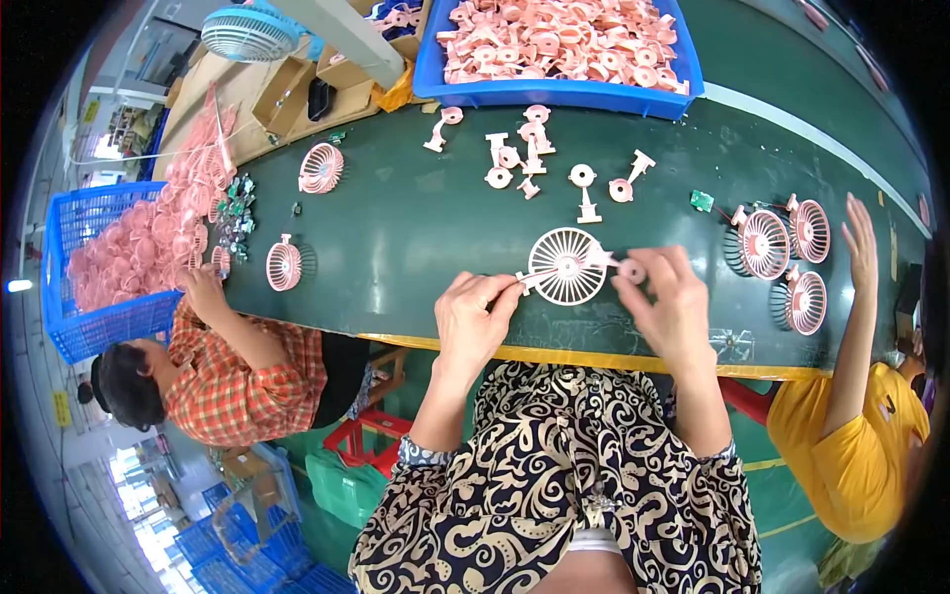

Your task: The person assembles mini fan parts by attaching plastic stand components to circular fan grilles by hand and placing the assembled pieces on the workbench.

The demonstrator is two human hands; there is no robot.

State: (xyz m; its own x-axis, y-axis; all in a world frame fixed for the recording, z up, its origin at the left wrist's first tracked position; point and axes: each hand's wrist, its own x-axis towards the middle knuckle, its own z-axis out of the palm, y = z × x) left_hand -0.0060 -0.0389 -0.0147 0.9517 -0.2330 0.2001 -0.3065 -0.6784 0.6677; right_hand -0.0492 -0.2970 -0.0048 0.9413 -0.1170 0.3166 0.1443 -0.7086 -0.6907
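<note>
In front of me, just above the table's near edge, is a round pink fan cage [567, 266] with radial ribs. My left hand [473, 315] pinches a small stub at its left edge, thumb against index finger. A pink bracket with a round disc end [631, 269] lies against the cage's right side. Thumb and fingers of my right hand [675, 305] are closed around that disc, slightly blurred. Several loose pink brackets [584, 176] lie beyond the cage. Exactly how bracket and cage meet is too small to tell.
A blue bin [569, 95] of pink brackets stands at the back. Right of me sit several assembled pink fans [764, 244] and a green circuit board [702, 201]. More fans [284, 265] lie left. Co-workers sit on both sides; a blue basket [104, 335] overflows with pink parts.
</note>
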